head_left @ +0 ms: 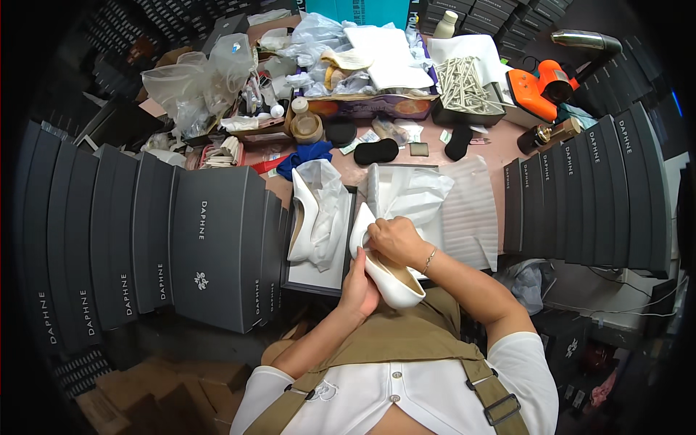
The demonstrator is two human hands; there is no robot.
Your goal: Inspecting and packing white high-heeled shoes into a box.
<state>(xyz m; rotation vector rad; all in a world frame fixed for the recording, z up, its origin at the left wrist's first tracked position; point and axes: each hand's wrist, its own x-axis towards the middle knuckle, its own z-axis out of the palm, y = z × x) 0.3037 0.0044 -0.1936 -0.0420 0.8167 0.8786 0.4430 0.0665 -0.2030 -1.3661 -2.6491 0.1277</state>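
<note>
A white pointed pump [398, 286] is held above my lap, toe pointing away from me. My left hand [358, 285] wraps round its side from the left. The fingers of my right hand [396, 241] are bent into the shoe's opening near the toe; whatever they pinch there is hidden. Just left of it, the matching white pump [304, 210] lies on its side in an open grey shoebox [312, 278], beside crumpled white tissue paper [330, 228]. More tissue [413, 190] and a sheet of white foam wrap [471, 210] lie beyond my right hand.
Stacked grey shoeboxes stand at the left [217, 239] and right [587, 196]. Behind lie black oval pads [376, 151], a blue cloth [308, 158], a bottle [306, 123], a box of white sticks [467, 109], an orange heat tool [533, 93] and a carton [362, 107] heaped with paper.
</note>
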